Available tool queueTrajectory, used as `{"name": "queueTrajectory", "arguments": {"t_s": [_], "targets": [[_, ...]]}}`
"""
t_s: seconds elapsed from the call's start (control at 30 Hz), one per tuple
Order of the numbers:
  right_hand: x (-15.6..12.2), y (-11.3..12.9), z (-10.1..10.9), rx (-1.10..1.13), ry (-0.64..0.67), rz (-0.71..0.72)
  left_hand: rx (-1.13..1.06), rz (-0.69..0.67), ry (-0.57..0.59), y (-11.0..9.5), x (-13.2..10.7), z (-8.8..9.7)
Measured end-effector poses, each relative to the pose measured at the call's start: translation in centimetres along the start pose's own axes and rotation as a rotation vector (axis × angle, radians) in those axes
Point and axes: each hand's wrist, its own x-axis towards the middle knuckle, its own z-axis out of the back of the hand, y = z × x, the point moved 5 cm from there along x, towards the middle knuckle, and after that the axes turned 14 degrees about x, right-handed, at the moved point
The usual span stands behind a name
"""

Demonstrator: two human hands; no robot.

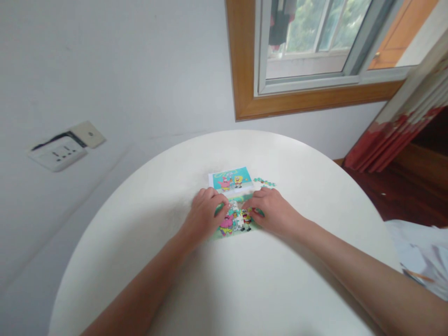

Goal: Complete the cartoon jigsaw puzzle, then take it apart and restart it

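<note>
A small cartoon jigsaw puzzle [237,222] lies flat on the round white table [217,280], near its middle. My left hand [205,213] rests on the puzzle's left side with its fingers curled down onto the pieces. On the right side, my right hand [271,210] presses its bent fingers onto the puzzle in the same way. Both hands cover the upper part of the picture. Just behind the hands lies a picture card or box [231,179] with the same cartoon print. A few loose green pieces [265,181] sit to its right.
The table stands against a white wall with a socket plate [63,151] at the left. A wood-framed window [315,56] is behind, a red and white curtain [399,126] to the right. White cloth [423,261] lies past the table's right edge.
</note>
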Motion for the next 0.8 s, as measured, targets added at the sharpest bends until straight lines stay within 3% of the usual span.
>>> {"name": "queueTrajectory", "arguments": {"t_s": [0.23,0.8], "targets": [[-0.6,1.2,-0.7,-0.147,0.032,0.175,-0.039,-0.053,0.087,-0.2,-0.9,-0.4],[-1.1,2.4,-1.8,-0.323,0.040,0.258,-0.050,-0.089,0.126,-0.7,-0.9,-0.2]]}}
